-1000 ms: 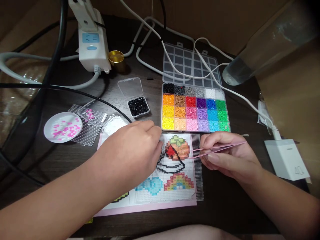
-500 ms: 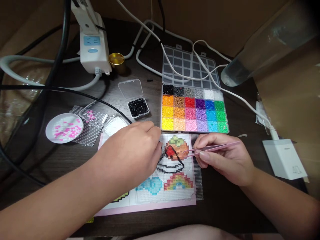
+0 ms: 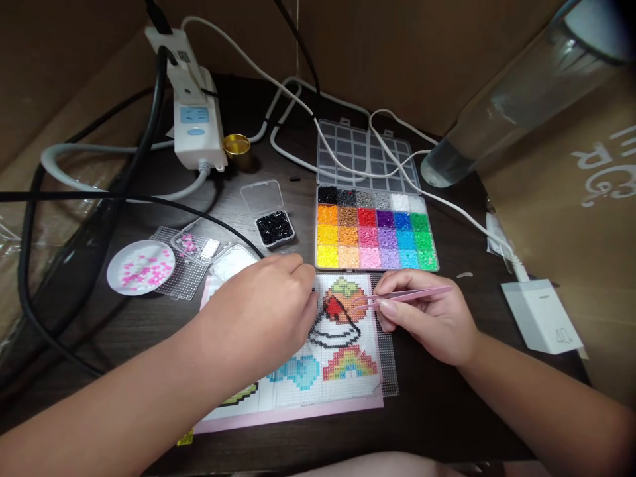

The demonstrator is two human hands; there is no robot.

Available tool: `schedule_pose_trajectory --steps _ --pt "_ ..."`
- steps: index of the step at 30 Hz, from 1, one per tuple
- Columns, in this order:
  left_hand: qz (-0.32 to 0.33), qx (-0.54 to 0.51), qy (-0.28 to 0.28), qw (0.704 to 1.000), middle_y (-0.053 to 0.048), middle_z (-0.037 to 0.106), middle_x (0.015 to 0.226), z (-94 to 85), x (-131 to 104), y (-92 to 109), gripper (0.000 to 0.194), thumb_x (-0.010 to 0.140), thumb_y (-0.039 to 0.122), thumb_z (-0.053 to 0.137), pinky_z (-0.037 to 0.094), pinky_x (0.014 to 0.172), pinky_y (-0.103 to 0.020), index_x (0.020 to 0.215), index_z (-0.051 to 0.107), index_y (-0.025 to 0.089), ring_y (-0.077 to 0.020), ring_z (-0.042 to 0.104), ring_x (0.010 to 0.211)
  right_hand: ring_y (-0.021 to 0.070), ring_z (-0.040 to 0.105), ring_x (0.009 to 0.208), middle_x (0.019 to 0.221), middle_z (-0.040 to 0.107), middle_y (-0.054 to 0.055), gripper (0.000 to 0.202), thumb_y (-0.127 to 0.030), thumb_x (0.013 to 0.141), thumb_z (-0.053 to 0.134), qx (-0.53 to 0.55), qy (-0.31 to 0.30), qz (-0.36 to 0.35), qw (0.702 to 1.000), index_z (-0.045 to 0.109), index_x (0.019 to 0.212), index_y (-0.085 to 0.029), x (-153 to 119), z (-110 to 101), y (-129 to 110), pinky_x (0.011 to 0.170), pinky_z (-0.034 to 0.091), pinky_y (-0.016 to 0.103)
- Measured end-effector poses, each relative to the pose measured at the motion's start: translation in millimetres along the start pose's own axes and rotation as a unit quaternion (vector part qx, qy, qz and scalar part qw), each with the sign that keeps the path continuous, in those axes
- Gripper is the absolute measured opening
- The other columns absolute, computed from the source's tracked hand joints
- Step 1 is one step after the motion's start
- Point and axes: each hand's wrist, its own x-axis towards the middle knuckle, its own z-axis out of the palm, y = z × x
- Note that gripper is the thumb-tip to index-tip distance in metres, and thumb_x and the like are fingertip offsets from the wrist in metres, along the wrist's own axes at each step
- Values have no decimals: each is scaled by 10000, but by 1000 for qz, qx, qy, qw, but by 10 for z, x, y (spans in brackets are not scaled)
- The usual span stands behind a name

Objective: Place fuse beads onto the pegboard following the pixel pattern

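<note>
Fingers (image 3: pixel 397 281) of right hand (image 3: pixel 437 324) are closed around pink tweezers (image 3: pixel 422 293), prongs parted; left hand (image 3: pixel 263 308) curled, any hold can't be told; black bead outline (image 3: pixel 336 346) shouldn't be bumped.

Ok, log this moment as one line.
right hand: holding pink tweezers, tips apart | left hand: over pattern sheet, contents hidden | bead organizer: lid open

White power strip (image 3: pixel 199 144), gold cup (image 3: pixel 237 154) beside it, white charger (image 3: pixel 541 315)

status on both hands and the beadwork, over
Right hand holding slim pink tweezers. Black-outlined bead shape on clear plastic pegboard. Left hand hides pegboard's upper left, fingertips unseen.
</note>
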Motion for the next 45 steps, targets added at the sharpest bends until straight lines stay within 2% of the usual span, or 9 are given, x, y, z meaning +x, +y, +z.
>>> schedule_pose_trajectory --steps 10,13,16,23,33,45 --pt "28 13 33 999 -38 617 728 16 -8 -14 119 854 159 572 461 606 -349 869 689 143 -244 632 711 109 585 538 644 656 2 109 -282 895 712 41 -7 18 999 705 926 -178 -7 -23 58 522 452 239" --pt "46 22 44 998 -27 589 678 4 -16 -7 108 840 140 575 454 583 -344 772 655 161 -228 608 663 118 584 555 629 655 3 120 -291 928 669 54 -16 15 998 707 946 -179 -9 -32 71 548 448 255" --pt "44 15 35 998 -23 574 665 -16 -20 -2 164 845 116 545 466 582 -341 706 610 177 -215 598 651 126 584 567 627 655 8 145 -301 948 638 67 -24 17 997 700 953 -171 2 -31 80 565 448 269" --pt "22 -10 9 1000 -48 603 736 -19 -19 -4 187 863 103 481 522 627 -380 759 615 180 -241 623 717 119 562 548 598 639 1 161 -314 954 631 75 -19 29 997 666 965 -157 8 -15 68 545 425 259" --pt "0 -21 -22 1000 -62 609 767 -41 -2 0 181 880 115 468 537 640 -400 791 615 173 -250 631 731 116 568 546 591 633 -6 160 -315 952 633 70 -25 31 997 646 945 -155 31 4 65 553 437 261" --pt "52 12 41 998 -33 590 675 -27 -13 -6 201 840 70 518 475 554 -350 713 636 172 -224 604 657 113 568 545 597 636 -5 159 -319 948 639 69 -26 36 997 647 941 -160 18 -8 57 548 439 255"
